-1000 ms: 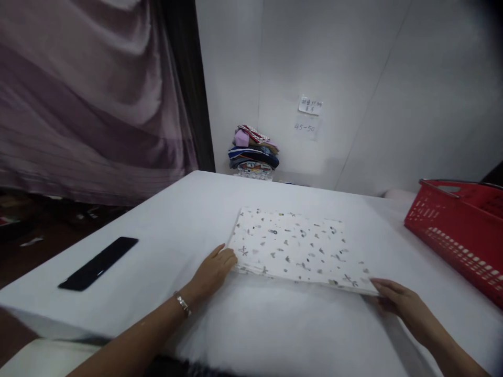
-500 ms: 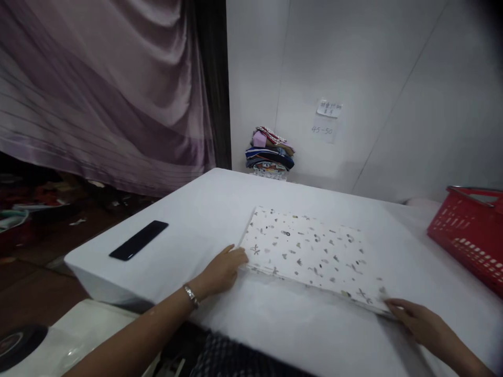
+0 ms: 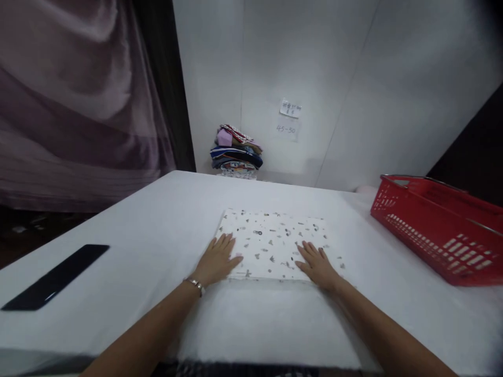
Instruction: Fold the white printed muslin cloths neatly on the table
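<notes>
A folded white cloth with small dark prints (image 3: 271, 238) lies flat in the middle of the white table (image 3: 157, 220). My left hand (image 3: 217, 260), with a bracelet at the wrist, lies flat with fingers spread on the cloth's near left part. My right hand (image 3: 317, 264) rests flat, fingers spread, on the cloth's near right part. Neither hand holds anything.
A red plastic basket (image 3: 436, 230) stands at the table's right side. A black phone (image 3: 55, 276) lies near the left edge. A stack of folded clothes (image 3: 237, 152) sits by the far wall under a paper note (image 3: 290, 108). A purple curtain (image 3: 78, 94) hangs at left.
Both hands have moved from the cloth's near corners onto its top and now lie flat on it. The cloth looks squarer to me, and the camera view has swung.
</notes>
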A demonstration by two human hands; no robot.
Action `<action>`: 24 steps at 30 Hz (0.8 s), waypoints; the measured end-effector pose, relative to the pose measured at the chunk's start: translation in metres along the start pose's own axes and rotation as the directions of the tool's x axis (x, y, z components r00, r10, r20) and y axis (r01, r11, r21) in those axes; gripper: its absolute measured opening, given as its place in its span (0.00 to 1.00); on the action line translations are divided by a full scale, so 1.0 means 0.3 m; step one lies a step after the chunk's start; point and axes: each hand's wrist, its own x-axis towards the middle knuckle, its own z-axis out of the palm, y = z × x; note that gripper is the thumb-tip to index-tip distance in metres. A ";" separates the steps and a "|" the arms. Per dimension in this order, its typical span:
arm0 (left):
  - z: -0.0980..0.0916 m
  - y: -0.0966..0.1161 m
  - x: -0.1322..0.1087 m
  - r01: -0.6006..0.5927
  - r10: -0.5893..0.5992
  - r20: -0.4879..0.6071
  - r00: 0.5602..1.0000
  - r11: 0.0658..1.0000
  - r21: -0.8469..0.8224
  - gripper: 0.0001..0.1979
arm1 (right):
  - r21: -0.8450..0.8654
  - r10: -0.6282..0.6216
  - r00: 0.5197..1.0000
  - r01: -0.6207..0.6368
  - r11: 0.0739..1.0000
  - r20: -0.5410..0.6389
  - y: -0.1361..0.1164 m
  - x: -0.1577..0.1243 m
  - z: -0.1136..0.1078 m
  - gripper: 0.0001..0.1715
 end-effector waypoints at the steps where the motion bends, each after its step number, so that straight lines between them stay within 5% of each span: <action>1: -0.005 -0.004 0.001 0.006 -0.006 0.018 1.000 1.000 -0.002 0.36 | 0.027 -0.003 1.000 0.002 1.000 0.021 0.007 -0.002 -0.006 0.43; 6: -0.083 0.019 0.081 0.071 -0.061 0.133 0.989 0.995 -0.072 0.37 | 0.078 0.023 1.000 -0.024 0.997 0.003 0.013 0.076 -0.097 0.43; 11: -0.076 0.031 0.229 0.068 -0.068 -0.006 0.998 0.998 0.012 0.37 | -0.060 0.093 0.984 -0.104 0.993 -0.153 0.068 0.277 -0.160 0.42; 15: 0.002 -0.007 0.256 0.115 -0.115 0.001 0.993 0.993 0.040 0.36 | -0.044 0.303 0.942 -0.312 0.949 -0.143 0.180 0.378 -0.131 0.45; 18: 0.038 -0.031 0.239 0.084 -0.083 -0.040 0.996 0.996 0.038 0.35 | -0.020 0.335 0.930 -0.342 0.940 -0.150 0.246 0.403 -0.090 0.48; 24: -0.013 -0.015 0.286 0.134 -0.134 0.065 0.989 0.991 0.010 0.35 | -0.018 0.320 0.931 -0.328 0.944 -0.178 0.269 0.416 -0.058 0.49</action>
